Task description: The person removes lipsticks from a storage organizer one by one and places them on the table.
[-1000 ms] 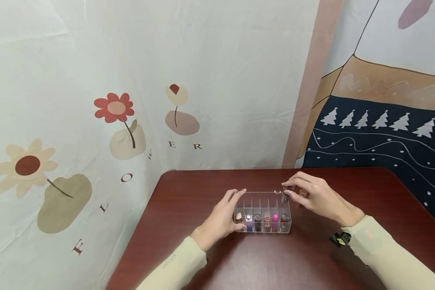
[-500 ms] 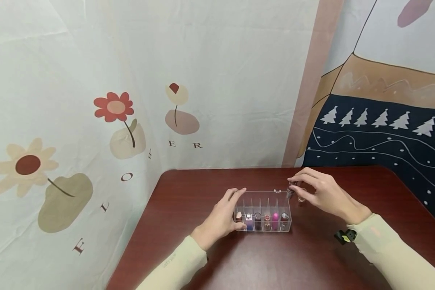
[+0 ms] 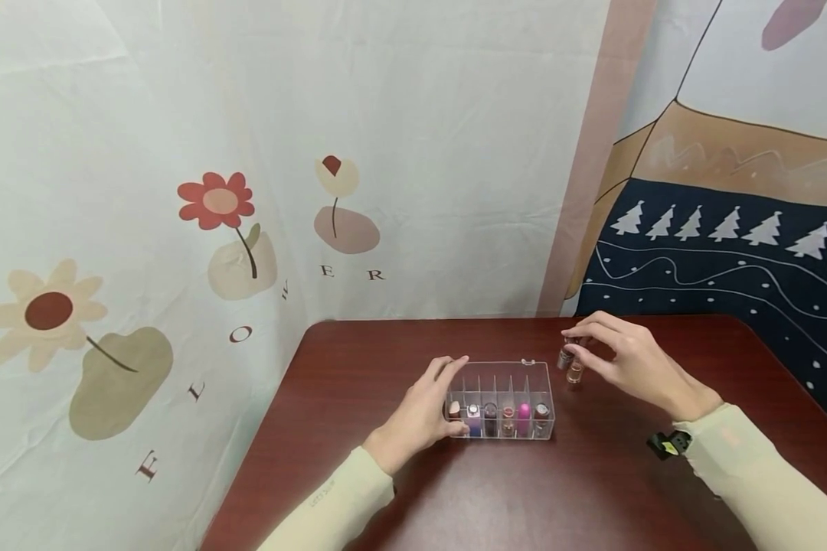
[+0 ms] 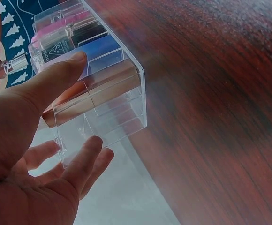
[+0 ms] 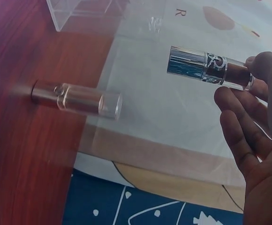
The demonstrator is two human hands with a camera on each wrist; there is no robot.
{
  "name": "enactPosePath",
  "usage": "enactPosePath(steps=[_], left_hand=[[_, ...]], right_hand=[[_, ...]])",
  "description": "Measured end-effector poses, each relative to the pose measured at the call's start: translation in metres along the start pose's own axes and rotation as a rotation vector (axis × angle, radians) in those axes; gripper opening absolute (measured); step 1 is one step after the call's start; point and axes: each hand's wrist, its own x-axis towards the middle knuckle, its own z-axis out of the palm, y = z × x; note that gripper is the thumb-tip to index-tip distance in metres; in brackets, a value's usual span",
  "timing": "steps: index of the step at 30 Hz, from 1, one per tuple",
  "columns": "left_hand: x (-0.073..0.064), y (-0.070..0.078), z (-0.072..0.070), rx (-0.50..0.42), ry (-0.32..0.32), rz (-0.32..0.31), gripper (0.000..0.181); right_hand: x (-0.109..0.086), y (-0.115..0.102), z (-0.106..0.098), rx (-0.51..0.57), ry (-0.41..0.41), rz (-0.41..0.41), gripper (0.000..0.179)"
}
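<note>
A clear compartmented organizer (image 3: 553, 425) sits on the table with several lipsticks in its front row, among them a pink one (image 3: 524, 417) and a blue one (image 4: 101, 49). My left hand (image 3: 416, 413) holds its left end, thumb across the front and fingers round the back. To the organizer's right, my right hand (image 3: 623, 360) pinches a silver-and-dark lipstick (image 5: 197, 65) by one end, held above the tabletop in the right wrist view. Close beside it, a rose-gold lipstick (image 5: 79, 99) with a clear end stands upright on the table.
The dark red wooden table (image 3: 489, 497) meets a white printed cloth (image 3: 420, 153) at the back and left. A navy cloth with white trees (image 3: 717, 268) hangs behind the right side. The organizer's back row has thin clear dividers (image 3: 495, 384).
My right hand has moved right, away from the organizer's back right corner, carrying the silver-and-dark lipstick toward the standing one. My left hand has stayed on the organizer.
</note>
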Motion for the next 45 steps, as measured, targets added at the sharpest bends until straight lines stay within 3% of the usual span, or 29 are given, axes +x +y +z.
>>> enactPosePath(steps=[12,17,23,45], left_hand=[[0.001,0.001,0.000,0.015,-0.003,0.010,0.119],[0.001,0.001,0.000,0.012,0.005,0.012,0.119],[0.001,0.001,0.000,0.002,0.002,0.000,0.119],[0.000,0.001,0.001,0.005,0.010,0.017,0.119]], right_hand=[[-0.007,0.012,-0.009,-0.015,0.030,0.042,0.051],[-0.011,0.018,-0.012,-0.037,0.030,0.038,0.025],[-0.014,0.024,-0.017,-0.083,0.031,0.050,0.052],[-0.035,0.040,-0.016,-0.136,0.028,0.156,0.043]])
